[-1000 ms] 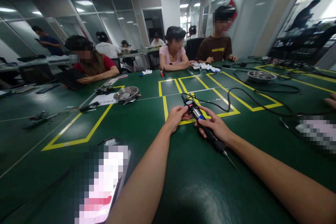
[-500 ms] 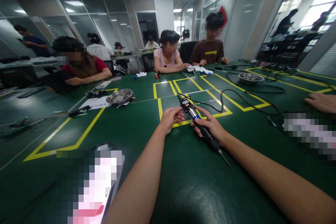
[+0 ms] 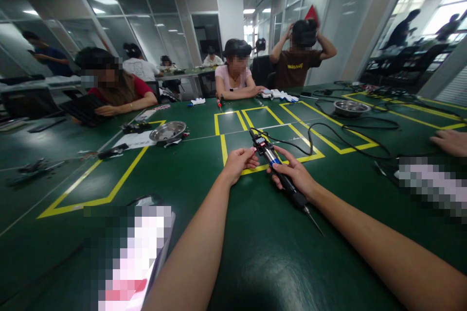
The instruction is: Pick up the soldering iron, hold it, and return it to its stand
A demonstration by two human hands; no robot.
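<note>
An electric screwdriver (image 3: 272, 158) with a black body, blue band and red top lies slanted over the green table (image 3: 255, 252), its bit pointing toward me. My right hand (image 3: 294, 177) is wrapped round its middle. My left hand (image 3: 239, 161) has curled fingers touching the upper end by the red part. A black cable (image 3: 328, 131) runs from the tool's top to the right.
A phone (image 3: 146, 252) lies near my left forearm. Yellow tape boxes (image 3: 233, 121) mark the table. Metal bowls sit at left (image 3: 168, 131) and far right (image 3: 347, 106). Several people sit across the table; another person's hand (image 3: 450, 142) rests at right.
My hands and the screwdriver have stayed nearly still. The person in the brown shirt has raised both hands to their head. The view shifted slightly.
</note>
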